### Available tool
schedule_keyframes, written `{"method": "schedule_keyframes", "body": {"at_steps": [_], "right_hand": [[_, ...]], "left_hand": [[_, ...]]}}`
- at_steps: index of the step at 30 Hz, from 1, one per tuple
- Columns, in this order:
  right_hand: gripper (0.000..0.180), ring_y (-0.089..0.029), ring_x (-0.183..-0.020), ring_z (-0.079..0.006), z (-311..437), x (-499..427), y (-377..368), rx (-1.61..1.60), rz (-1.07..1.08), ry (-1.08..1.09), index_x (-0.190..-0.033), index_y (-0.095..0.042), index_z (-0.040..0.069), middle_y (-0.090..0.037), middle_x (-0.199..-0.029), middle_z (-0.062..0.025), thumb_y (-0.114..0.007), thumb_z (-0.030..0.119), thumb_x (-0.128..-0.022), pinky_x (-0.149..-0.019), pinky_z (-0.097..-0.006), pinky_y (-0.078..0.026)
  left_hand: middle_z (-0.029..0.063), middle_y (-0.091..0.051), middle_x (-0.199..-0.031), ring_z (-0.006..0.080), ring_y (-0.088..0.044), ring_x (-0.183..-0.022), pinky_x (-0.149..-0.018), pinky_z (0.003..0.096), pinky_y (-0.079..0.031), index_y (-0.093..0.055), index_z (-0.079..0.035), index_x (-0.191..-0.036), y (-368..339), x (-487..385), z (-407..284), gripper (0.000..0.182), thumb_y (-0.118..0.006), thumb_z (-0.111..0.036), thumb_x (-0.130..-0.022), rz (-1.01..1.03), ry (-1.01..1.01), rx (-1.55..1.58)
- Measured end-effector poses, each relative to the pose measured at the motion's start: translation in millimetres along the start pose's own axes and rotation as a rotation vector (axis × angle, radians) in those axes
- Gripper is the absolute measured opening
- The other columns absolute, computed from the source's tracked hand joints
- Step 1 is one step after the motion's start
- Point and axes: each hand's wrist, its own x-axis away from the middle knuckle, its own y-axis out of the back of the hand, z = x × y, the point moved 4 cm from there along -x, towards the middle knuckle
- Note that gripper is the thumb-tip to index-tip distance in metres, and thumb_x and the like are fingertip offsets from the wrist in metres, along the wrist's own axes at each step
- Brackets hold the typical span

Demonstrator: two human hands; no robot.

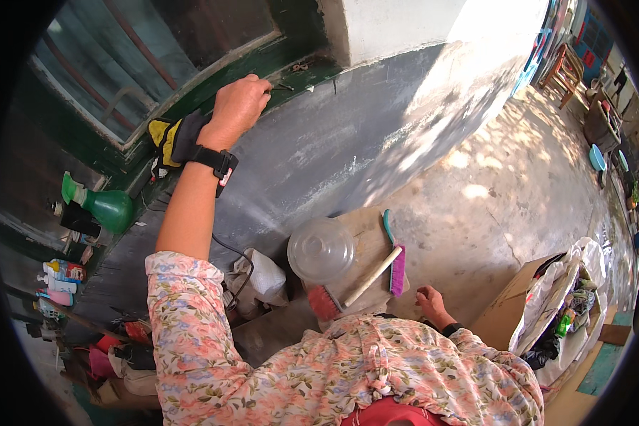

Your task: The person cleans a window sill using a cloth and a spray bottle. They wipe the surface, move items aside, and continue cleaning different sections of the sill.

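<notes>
My left hand (240, 109), with a black band at the wrist, reaches up to the green window sill (319, 63). Its fingers are curled beside a thin dark metal piece (283, 87); whether they grip it is hidden. Against that wrist lies a yellow and black cloth item (166, 139), maybe a glove. My right hand (434, 304) hangs low on the right, loosely curled, with nothing visible in it. Before me a board-topped surface (370, 223) carries a clear plastic bowl (321, 250), a red-bristled brush with a pale handle (373, 277), and a purple brush with a teal handle (398, 266).
A green spray bottle (109, 210) and several smaller bottles (61, 277) line the left side. Below my left arm sits a white woven sack (263, 277) beside a black cable (234, 245). To the right stands a cardboard box (503, 298) with plastic bags. A grey-painted wall (319, 149) runs ahead.
</notes>
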Motion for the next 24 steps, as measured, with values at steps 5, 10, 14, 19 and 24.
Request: {"method": "schedule_keyframes", "body": {"at_steps": [5,10,14,19,24], "right_hand": [[0.027,-0.064,-0.066,-0.0166,-19,4,26,-0.116,-0.078,-0.080,-0.104,-0.058,-0.003,-0.065,-0.079,-0.0110,-0.058,0.016,-0.086,-0.063,-0.0295,-0.052],[0.026,-0.064,-0.065,-0.0170,-33,-2,36,-0.098,-0.071,-0.104,-0.102,-0.058,-0.003,-0.065,-0.079,-0.0108,-0.058,0.017,-0.086,-0.063,-0.0298,-0.051],[0.026,-0.064,-0.065,-0.0179,-37,-10,39,-0.066,-0.060,-0.049,-0.101,-0.058,-0.003,-0.065,-0.078,-0.0119,-0.058,0.018,-0.085,-0.063,-0.0308,-0.051],[0.028,-0.064,-0.065,-0.0181,-40,-16,42,-0.045,-0.050,-0.052,-0.102,-0.059,-0.003,-0.066,-0.079,-0.0127,-0.057,0.019,-0.085,-0.063,-0.0312,-0.051],[0.028,-0.064,-0.066,-0.0171,-42,-14,40,-0.106,-0.064,-0.087,-0.104,-0.058,-0.003,-0.065,-0.079,-0.0114,-0.057,0.018,-0.086,-0.064,-0.0308,-0.051]], "left_hand": [[0.0096,-0.062,-0.089,0.0306,-0.060,-0.090,-0.076,0.0416,-0.048,-0.066,-0.010,-0.093,-38,-34,2,0.014,-0.057,-0.013,-0.083,0.078,-0.076,-0.105],[0.0109,-0.062,-0.089,0.0319,-0.060,-0.088,-0.075,0.0441,-0.047,-0.062,-0.007,-0.084,-47,-50,8,0.009,-0.055,-0.011,-0.082,0.207,-0.106,-0.219],[0.0138,-0.061,-0.088,0.0348,-0.059,-0.088,-0.075,0.0459,-0.047,-0.059,-0.004,-0.080,-46,-52,11,0.008,-0.054,-0.010,-0.081,0.237,-0.120,-0.201],[0.0176,-0.061,-0.089,0.0384,-0.058,-0.090,-0.077,0.0471,-0.047,-0.058,-0.001,-0.082,-51,-59,19,0.011,-0.052,-0.011,-0.080,0.341,-0.100,-0.158],[0.0178,-0.060,-0.087,0.0386,-0.057,-0.089,-0.074,0.0472,-0.045,-0.053,-0.002,-0.081,-58,-63,20,0.013,-0.049,-0.014,-0.081,0.412,-0.058,-0.272]]}}
